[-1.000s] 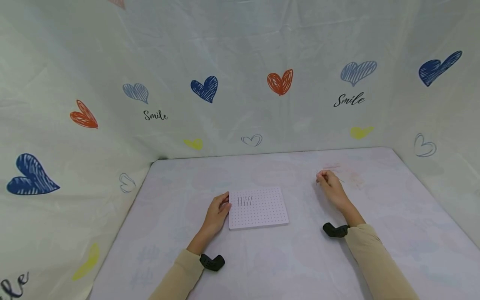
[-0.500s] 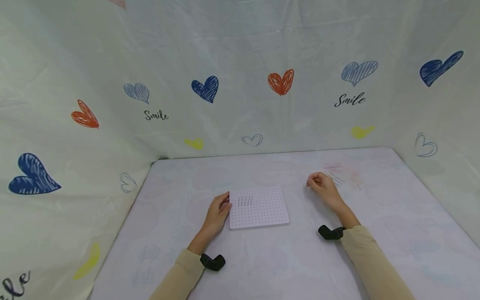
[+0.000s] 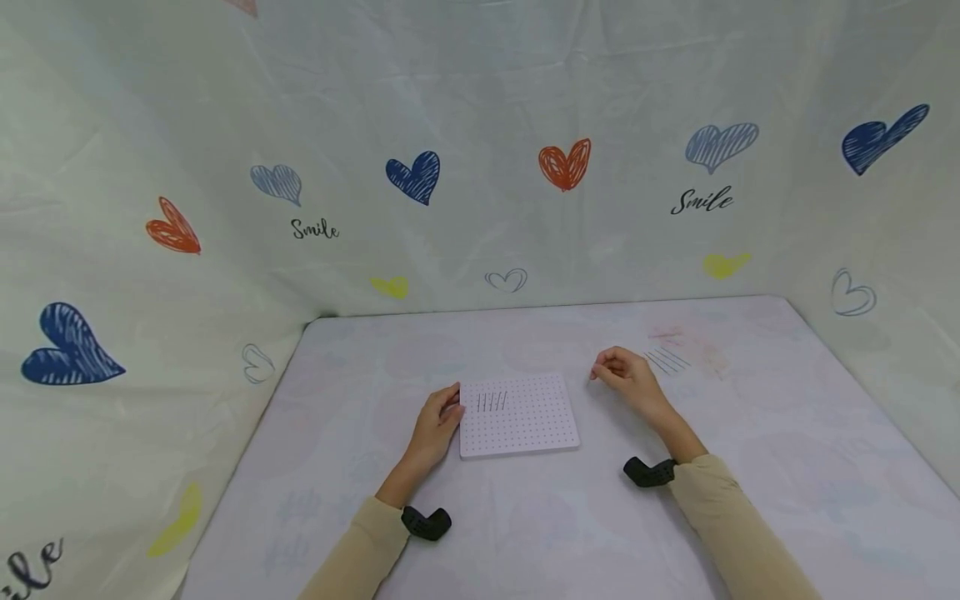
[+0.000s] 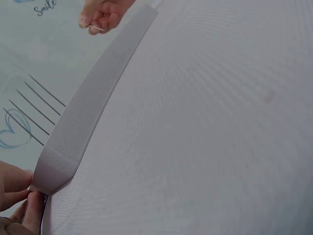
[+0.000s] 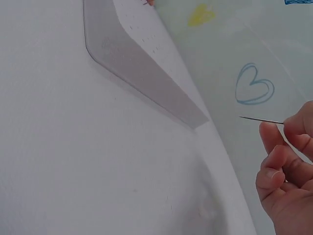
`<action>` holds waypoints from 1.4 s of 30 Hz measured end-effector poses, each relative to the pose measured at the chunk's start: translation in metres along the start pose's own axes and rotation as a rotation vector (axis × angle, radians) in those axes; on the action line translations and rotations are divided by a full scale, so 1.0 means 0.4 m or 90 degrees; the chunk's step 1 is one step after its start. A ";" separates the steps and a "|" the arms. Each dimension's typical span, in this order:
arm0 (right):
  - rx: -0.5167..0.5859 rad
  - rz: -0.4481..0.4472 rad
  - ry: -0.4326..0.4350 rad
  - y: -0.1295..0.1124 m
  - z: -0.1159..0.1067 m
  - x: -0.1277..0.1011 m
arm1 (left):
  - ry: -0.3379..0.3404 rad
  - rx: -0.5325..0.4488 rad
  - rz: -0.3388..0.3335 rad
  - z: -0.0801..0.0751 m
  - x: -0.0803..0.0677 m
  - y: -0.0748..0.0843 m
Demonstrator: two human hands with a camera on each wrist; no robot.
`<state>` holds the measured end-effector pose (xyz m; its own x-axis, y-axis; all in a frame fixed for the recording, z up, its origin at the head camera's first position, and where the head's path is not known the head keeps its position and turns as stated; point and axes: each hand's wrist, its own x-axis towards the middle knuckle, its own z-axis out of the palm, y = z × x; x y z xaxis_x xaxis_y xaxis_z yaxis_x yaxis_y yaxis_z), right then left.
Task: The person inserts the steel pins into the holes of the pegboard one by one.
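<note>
A white board with rows of small holes lies on the table. Several thin needles stand upright in a row near its far left; the left wrist view shows these needles above the board's side wall. My left hand grips the board's left edge between thumb and fingers. To the right of the board and above the table, my right hand pinches one needle between thumb and forefinger. Its pointed end sticks out beyond the fingertips in the right wrist view.
Several loose needles lie on the table beyond my right hand, beside a faint reddish mark. A white table cover spreads beneath everything. Behind it hangs a pale curtain printed with hearts. Each wrist carries a black camera.
My right hand has moved left with the needle, away from the loose needles and towards the board. The left hand and the board stay where they were.
</note>
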<state>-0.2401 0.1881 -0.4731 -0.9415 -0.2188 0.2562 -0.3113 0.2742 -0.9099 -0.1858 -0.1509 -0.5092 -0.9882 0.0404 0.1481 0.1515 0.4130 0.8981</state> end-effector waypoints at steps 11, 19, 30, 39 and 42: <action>0.044 -0.049 -0.016 0.011 0.057 0.012 | 0.001 0.002 -0.001 0.000 0.000 -0.003; 0.078 -0.082 -0.046 -0.008 0.118 0.019 | 0.002 0.002 -0.003 -0.001 -0.001 -0.001; 0.079 -0.080 -0.071 -0.107 0.187 0.001 | -0.003 -0.001 -0.004 -0.001 0.001 0.000; 0.052 -0.080 -0.060 -0.088 0.229 0.000 | -0.005 -0.006 -0.011 -0.002 0.002 0.002; 0.037 -0.085 -0.048 -0.048 0.249 0.006 | -0.005 -0.004 -0.011 -0.002 0.001 0.002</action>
<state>-0.2238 0.0891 -0.4875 -0.8795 -0.3200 0.3522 -0.4225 0.1844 -0.8874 -0.1862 -0.1514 -0.5081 -0.9908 0.0408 0.1292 0.1346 0.4081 0.9030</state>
